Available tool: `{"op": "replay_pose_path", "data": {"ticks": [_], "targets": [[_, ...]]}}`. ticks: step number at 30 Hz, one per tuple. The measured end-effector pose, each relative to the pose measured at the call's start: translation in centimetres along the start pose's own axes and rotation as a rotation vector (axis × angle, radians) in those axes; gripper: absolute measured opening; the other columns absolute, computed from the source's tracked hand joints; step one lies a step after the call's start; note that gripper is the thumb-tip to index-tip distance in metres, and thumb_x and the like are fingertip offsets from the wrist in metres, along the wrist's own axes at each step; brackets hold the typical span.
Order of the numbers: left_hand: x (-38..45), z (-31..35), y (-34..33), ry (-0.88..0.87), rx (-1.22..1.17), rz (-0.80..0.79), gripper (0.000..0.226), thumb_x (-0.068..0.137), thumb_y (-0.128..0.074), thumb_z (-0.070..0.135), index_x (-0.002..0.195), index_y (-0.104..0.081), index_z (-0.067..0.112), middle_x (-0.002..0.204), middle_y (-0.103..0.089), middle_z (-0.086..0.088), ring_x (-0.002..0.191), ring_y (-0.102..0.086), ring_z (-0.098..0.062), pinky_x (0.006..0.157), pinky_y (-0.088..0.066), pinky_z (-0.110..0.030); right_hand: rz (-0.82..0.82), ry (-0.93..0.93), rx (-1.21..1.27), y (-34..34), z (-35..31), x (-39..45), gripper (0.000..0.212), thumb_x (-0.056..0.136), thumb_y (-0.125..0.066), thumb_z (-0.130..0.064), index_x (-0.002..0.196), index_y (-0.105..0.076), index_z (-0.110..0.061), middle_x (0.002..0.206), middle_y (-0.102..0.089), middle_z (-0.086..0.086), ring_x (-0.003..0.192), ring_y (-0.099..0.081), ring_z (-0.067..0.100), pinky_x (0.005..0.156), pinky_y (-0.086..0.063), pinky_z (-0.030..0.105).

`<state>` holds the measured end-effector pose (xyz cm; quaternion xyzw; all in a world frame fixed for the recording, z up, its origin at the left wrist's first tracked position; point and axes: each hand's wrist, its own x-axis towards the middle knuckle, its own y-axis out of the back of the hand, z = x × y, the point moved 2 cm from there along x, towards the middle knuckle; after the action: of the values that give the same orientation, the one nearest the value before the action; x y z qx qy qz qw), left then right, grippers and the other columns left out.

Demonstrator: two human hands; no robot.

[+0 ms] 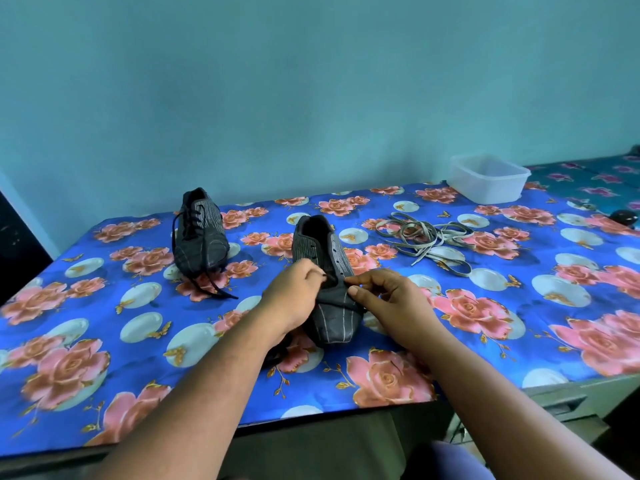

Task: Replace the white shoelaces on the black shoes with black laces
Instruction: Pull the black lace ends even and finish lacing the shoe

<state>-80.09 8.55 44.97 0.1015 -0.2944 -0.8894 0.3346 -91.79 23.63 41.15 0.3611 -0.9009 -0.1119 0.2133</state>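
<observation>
Two black pinstriped shoes stand on a table with a blue floral cloth (519, 323). The far left shoe (199, 237) carries a black lace whose loose ends trail toward me. The near shoe (329, 306) sits at the centre, its upper eyelets bare. My left hand (294, 296) pinches a black lace (330, 279) at the shoe's lowest eyelets. My right hand (384, 299) pinches the shoe's right eyelet edge between thumb and forefinger. More black lace (277, 355) lies under my left forearm. The white laces (426, 237) lie in a loose pile to the right.
A white plastic tub (488, 178) stands at the table's back right corner. A dark round object (623, 216) sits at the far right edge. A teal wall rises behind the table. The table's front edge runs just below my forearms.
</observation>
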Motion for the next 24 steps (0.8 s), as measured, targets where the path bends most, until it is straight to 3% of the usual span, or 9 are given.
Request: {"op": "replay_pose_path", "data": {"ticks": [2,4,8,12,16,18,20,22,24], "targets": [[-0.4,-0.4,0.5,-0.007,-0.228,0.077,0.025,0.104,-0.045,0.022,0.083,-0.059,0.02,0.085,-0.062,0.005,0.079,-0.053,-0.017,0.074,-0.041,-0.034,0.009,0.014,-0.012,0.1,-0.1,-0.1,0.014,0.092,-0.074,-0.03,0.103,-0.077,-0.037,0.094,-0.065,-0.008,0.079,-0.058,0.002,0.072,-0.044,0.015],[-0.8,-1.0,1.2,0.006,-0.459,0.146,0.026,0.103,-0.044,0.018,0.081,-0.057,0.017,0.082,-0.06,0.004,0.067,-0.048,-0.016,0.07,-0.036,-0.034,0.012,0.028,-0.018,0.1,-0.2,-0.1,0.015,0.092,-0.074,-0.029,0.104,-0.077,-0.037,0.093,-0.065,-0.01,0.079,-0.058,0.001,0.072,-0.042,0.013],[-2.1,-1.7,1.4,0.018,-0.619,0.262,0.025,0.105,-0.043,0.017,0.085,-0.058,0.019,0.088,-0.068,0.007,0.069,-0.056,-0.014,0.069,-0.04,-0.03,-0.009,0.033,-0.008,0.0,-0.2,0.1,0.009,0.093,-0.071,-0.038,0.099,-0.077,-0.035,0.094,-0.066,-0.003,0.086,-0.061,0.009,0.08,-0.05,0.027],[-2.5,-2.3,1.7,-0.111,-0.454,0.262,0.025,0.108,-0.044,0.02,0.09,-0.06,0.017,0.095,-0.069,0.003,0.082,-0.062,-0.009,0.074,-0.045,-0.02,0.019,0.073,-0.188,0.3,-0.8,0.6,0.02,0.096,-0.062,-0.046,0.095,-0.072,-0.029,0.093,-0.062,-0.008,0.084,-0.059,0.008,0.078,-0.048,0.033],[-2.2,-2.0,2.4,-0.252,-0.38,0.187,0.026,0.108,-0.046,0.029,0.097,-0.063,0.013,0.097,-0.071,-0.006,0.094,-0.067,-0.017,0.089,-0.049,-0.03,-0.087,0.234,-0.445,-0.1,-3.5,1.8,0.027,0.096,-0.062,-0.047,0.122,-0.069,-0.039,0.101,-0.056,-0.012,0.092,-0.054,0.007,0.084,-0.045,0.036],[-2.6,-1.8,2.3,-0.303,-0.31,0.166,0.033,0.103,-0.048,0.045,0.103,-0.064,0.016,0.102,-0.07,-0.008,0.1,-0.066,-0.024,0.095,-0.051,-0.042,-0.151,0.298,-0.653,-0.7,-4.8,2.6,0.023,0.096,-0.062,-0.046,0.116,-0.069,-0.038,0.101,-0.06,-0.008,0.103,-0.056,0.018,0.089,-0.042,0.041],[-3.7,-1.7,1.5,-0.311,-0.203,0.094,0.039,0.1,-0.049,0.057,0.117,-0.062,0.024,0.111,-0.07,0.001,0.106,-0.064,-0.017,0.098,-0.05,-0.045,-0.173,0.325,-0.835,-1.0,-5.8,3.4,0.015,0.096,-0.06,-0.04,0.106,-0.07,-0.034,0.099,-0.065,-0.009,0.105,-0.056,0.022,0.09,-0.04,0.042],[-5.0,-1.6,0.7,-0.354,0.006,0.031,0.056,0.093,-0.049,0.072,0.136,-0.049,0.036,0.128,-0.065,0.011,0.117,-0.06,-0.01,0.102,-0.048,-0.042,-0.18,0.323,-0.851,-0.8,-6.7,4.1,0.013,0.095,-0.06,-0.033,0.101,-0.071,-0.033,0.095,-0.068,-0.009,0.098,-0.059,0.021,0.084,-0.045,0.039],[-5.7,-1.3,0.1,-0.405,0.254,0.036,0.08,0.085,-0.052,0.076,0.153,-0.026,0.042,0.147,-0.052,0.016,0.13,-0.049,-0.011,0.11,-0.038,-0.041,-0.137,0.267,-0.67,0.1,-7.8,4.8,0.012,0.093,-0.063,-0.027,0.095,-0.074,-0.033,0.085,-0.068,-0.01,0.082,-0.061,0.016,0.074,-0.05,0.035]]}}
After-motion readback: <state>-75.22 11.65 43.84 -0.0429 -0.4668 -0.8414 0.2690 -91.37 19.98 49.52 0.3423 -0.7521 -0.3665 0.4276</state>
